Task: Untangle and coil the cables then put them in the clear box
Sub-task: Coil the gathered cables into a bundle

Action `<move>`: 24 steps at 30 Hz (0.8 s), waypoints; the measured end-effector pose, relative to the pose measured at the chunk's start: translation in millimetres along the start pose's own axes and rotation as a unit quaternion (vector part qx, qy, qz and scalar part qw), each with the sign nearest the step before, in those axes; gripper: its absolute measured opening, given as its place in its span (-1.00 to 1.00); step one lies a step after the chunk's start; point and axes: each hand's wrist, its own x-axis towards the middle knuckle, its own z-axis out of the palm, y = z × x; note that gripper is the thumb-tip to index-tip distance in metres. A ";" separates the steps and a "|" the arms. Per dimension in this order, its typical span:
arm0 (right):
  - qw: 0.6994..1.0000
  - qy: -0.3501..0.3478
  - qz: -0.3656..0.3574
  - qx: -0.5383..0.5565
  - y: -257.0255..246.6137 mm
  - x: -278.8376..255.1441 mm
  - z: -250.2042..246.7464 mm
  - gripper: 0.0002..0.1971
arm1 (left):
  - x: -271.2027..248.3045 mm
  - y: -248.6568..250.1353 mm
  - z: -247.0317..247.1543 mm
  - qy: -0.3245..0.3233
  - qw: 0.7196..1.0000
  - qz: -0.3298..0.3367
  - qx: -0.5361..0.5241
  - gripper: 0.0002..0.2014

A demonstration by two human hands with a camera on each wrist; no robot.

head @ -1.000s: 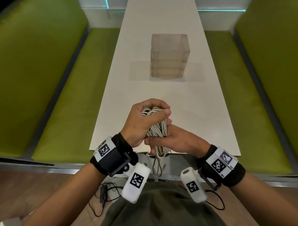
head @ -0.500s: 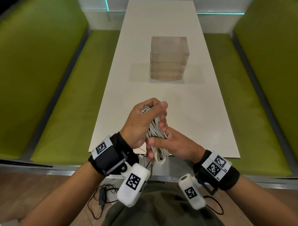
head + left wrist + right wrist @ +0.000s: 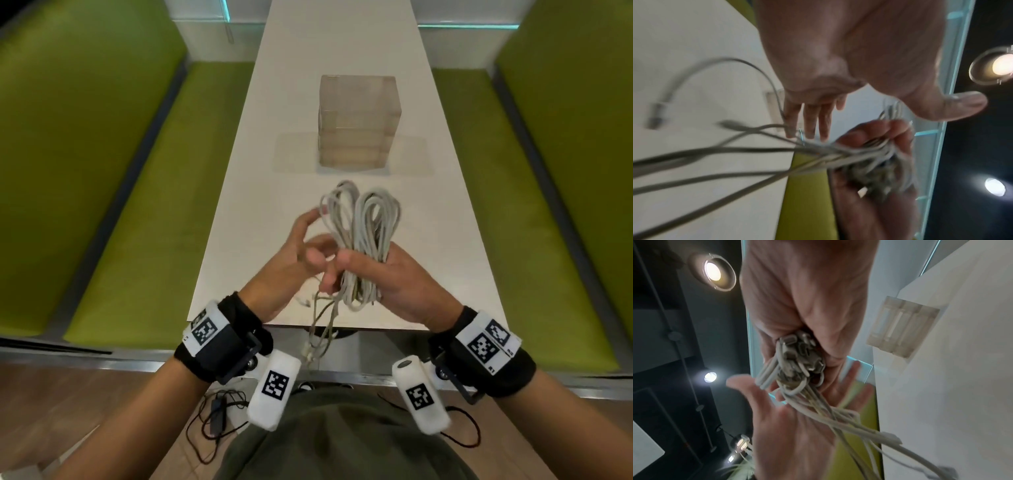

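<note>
Cables (image 3: 359,240), a pale looped bundle, sit clenched in my right hand (image 3: 387,284) above the near end of the white bench (image 3: 445,219). My left hand (image 3: 291,253) is released, fingers spread beside the bundle. Loose ends dangle below. I see the clear box (image 3: 358,120) farther back, well apart.

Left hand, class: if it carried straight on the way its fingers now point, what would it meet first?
Probably the cable bundle gripped in the right hand. The left hand is open, fingers aimed forward and toward its upper loops; they look nearly touching, though depth is unclear. Beyond stands the clear box.
</note>
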 end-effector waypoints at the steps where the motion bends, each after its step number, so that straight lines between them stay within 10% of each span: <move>1: 1.000 0.012 -0.008 0.019 -4.1 1.7 -2.5 -0.66 | -2.3 -5.4 1.6 -0.021 0.999 -0.026 0.026 0.06; 7: 0.997 0.045 -0.020 0.059 -23.1 8.8 -15.3 -0.80 | -7.8 -27.7 12.0 -0.098 0.979 -0.030 0.176 -0.88; 24: 0.995 0.083 -0.059 0.015 -43.6 11.1 -38.7 -0.81 | -6.5 -31.7 -11.2 -0.089 0.968 -0.050 0.229 -0.80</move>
